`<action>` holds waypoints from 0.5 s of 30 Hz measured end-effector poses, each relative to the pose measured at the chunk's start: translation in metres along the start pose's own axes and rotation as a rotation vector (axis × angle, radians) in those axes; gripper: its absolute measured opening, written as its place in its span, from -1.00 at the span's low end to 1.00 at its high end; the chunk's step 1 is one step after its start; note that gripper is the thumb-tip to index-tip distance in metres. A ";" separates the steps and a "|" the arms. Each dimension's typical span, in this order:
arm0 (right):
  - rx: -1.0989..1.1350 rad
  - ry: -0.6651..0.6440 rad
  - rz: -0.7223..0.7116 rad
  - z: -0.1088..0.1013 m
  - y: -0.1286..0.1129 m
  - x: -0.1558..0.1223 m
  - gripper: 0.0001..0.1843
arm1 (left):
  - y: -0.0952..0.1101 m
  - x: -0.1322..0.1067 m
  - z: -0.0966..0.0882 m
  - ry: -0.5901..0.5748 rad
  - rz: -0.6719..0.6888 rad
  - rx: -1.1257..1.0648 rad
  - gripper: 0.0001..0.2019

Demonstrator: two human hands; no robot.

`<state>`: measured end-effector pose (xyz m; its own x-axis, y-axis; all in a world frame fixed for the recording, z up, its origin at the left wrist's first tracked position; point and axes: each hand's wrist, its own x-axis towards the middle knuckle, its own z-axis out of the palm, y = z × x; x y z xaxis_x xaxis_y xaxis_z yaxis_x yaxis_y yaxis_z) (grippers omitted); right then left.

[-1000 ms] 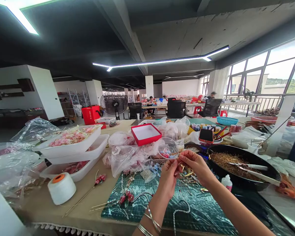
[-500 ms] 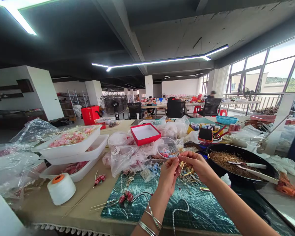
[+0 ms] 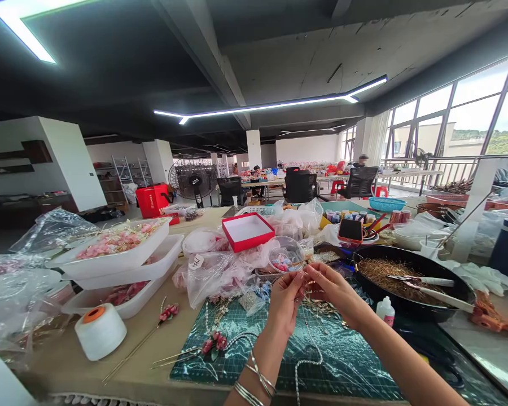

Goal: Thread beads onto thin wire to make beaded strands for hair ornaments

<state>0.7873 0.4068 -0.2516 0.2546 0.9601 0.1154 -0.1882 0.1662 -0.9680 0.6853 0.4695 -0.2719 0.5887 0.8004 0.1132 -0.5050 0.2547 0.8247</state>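
My left hand (image 3: 285,296) and my right hand (image 3: 330,290) meet over the cutting mat (image 3: 237,366), fingertips pinched close together. What sits between them is thin and too small to name; a gold-coloured glint shows by my right fingers. Below, a white beaded cord (image 3: 309,362) trails over the mat; whether its upper end reaches my fingers is unclear. To the left of my wrist lies a two-pronged hairpin with red flowers (image 3: 214,341) and a beaded cord. Another flowered hairpin (image 3: 168,312) rests on the tablecloth. Behind my fingers stands a clear cup (image 3: 285,245) of small coloured pieces.
A white thread cone (image 3: 105,337) and stacked white trays (image 3: 171,254) of pink flowers stand left. A red box lid (image 3: 265,241) lies on plastic bags. At right are a black pan (image 3: 465,293) with pliers over gold pins, a small bottle (image 3: 388,309) and a phone (image 3: 350,230).
My hands stay pinched together, with the right fingers turned slightly. The gold piece seen between them earlier shows less now. The view has shifted a little, uncovering more of the small bottle.
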 end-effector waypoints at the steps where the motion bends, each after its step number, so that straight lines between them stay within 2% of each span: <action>1: 0.002 -0.011 0.015 0.002 -0.001 -0.004 -0.72 | 0.001 0.000 0.000 0.000 0.003 0.005 -0.81; 8: -0.007 -0.078 0.079 0.002 -0.002 -0.012 -0.71 | 0.004 0.000 -0.002 0.010 0.014 0.047 -0.82; 11: -0.071 -0.074 0.036 0.001 -0.001 -0.011 -0.76 | 0.006 -0.001 -0.001 0.030 0.017 0.061 -0.82; 15: -0.094 -0.153 -0.001 -0.003 0.001 -0.010 -0.81 | 0.009 -0.003 -0.001 0.030 0.015 0.090 -0.79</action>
<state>0.7869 0.3969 -0.2543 0.1059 0.9842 0.1422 -0.0963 0.1525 -0.9836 0.6781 0.4700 -0.2652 0.5615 0.8201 0.1099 -0.4539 0.1942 0.8696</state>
